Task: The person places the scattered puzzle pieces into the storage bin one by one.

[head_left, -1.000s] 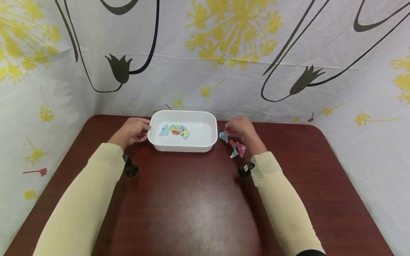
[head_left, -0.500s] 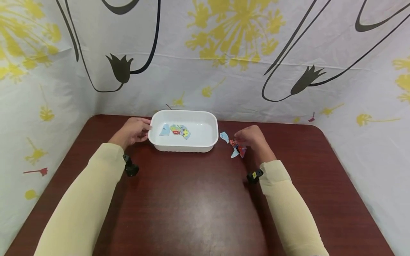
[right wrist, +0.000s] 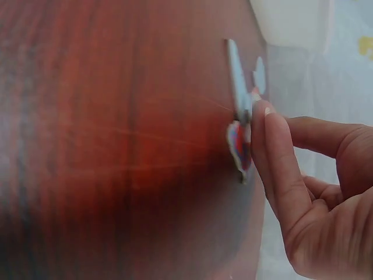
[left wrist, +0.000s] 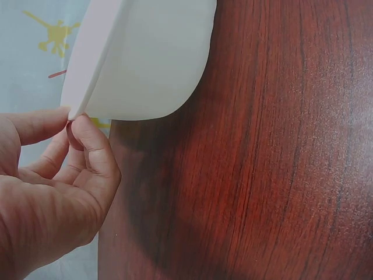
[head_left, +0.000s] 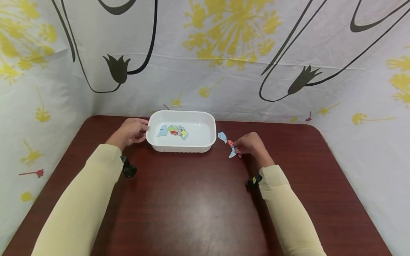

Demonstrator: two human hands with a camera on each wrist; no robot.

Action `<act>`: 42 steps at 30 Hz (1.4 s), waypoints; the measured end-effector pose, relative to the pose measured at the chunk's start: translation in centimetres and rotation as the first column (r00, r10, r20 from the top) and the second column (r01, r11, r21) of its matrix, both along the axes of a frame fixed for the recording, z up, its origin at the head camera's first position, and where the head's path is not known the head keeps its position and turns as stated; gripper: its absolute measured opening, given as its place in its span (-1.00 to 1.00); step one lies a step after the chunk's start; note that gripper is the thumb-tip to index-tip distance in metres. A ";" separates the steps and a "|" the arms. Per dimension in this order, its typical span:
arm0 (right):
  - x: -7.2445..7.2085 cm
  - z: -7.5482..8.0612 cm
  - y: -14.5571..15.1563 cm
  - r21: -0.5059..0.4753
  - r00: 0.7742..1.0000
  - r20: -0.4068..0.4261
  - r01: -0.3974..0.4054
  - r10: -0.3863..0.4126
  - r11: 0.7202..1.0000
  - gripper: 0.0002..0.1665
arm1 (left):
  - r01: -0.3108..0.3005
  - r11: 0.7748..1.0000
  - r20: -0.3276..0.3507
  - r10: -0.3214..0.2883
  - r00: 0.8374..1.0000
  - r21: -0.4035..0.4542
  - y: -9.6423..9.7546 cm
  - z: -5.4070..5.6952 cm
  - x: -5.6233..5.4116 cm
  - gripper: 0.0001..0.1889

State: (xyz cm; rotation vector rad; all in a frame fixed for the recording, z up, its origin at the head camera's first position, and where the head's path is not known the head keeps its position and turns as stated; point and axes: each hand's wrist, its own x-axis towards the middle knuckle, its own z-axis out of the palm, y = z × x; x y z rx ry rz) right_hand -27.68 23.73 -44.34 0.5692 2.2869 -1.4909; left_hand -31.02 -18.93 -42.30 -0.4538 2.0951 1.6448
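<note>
My left hand (head_left: 132, 131) pinches the left rim of a white plastic tub (head_left: 182, 148); the left wrist view shows thumb and fingertips on that rim (left wrist: 96, 70). Inside the tub lie a pale blue flat piece (head_left: 162, 130) and a multicoloured cluster of thin, irregular pieces (head_left: 178, 131). Right of the tub, my right hand (head_left: 251, 144) is lowered over a small group of similar pieces. Its straight fingers reach against a red piece (head_left: 230, 142) and a light blue piece (head_left: 232, 153). A red-and-blue piece (right wrist: 237, 146) is beside the fingertips in the right wrist view. The thumb tip is hidden.
All of it stands on a dark red-brown wooden table (head_left: 189, 199). Another light blue piece (head_left: 222, 137) lies near the tub's right end. A white patterned cloth (head_left: 198, 81) hangs behind the table and along both sides.
My right hand has moved from beside the tub rightward and toward me, down onto the loose pieces, leaving the light blue piece near the tub. My left hand keeps its grip on the rim.
</note>
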 end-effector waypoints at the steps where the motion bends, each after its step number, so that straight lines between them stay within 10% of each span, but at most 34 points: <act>1: 0.0 -0.2 0.0 0.014 1.000 -0.007 -0.005 0.005 1.000 -0.70 | 0.002 1.000 -0.003 -0.002 1.000 0.000 0.0 0.0 0.0 -0.59; 15: -0.3 -0.5 -1.3 0.367 0.995 -0.035 -0.078 0.097 0.927 -0.71 | 0.001 1.000 -0.010 -0.001 1.000 0.007 -0.1 -0.3 -0.1 -0.59; 42: 0.4 0.0 -2.2 0.502 0.988 -0.075 -0.079 0.134 0.861 -0.70 | 0.001 1.000 -0.008 -0.001 1.000 0.006 -0.1 -0.1 -0.1 -0.59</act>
